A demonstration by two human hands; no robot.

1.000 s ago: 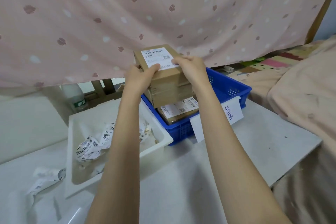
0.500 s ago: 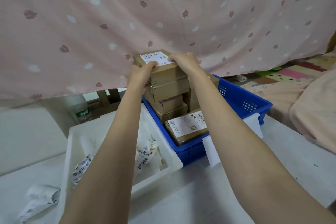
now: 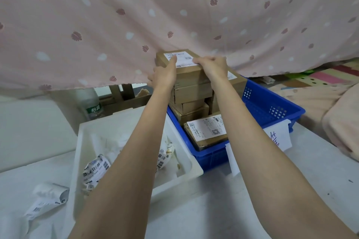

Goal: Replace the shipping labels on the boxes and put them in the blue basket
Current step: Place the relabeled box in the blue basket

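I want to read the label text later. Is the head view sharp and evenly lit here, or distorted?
Head view: soft, even light, no glare; wide-angle bending stretches the forearms. Print on the top box's label is blurred, partly covered by the left hand and right hand; the lower box's label shows codes, its text unreadable.

"怡寶" on green bottle label (image 3: 94,109)

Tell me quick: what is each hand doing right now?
Left hand: grips the top box at its left side, thumb on the label.
Right hand: grips the same box from the right, fingers curled over its top edge.
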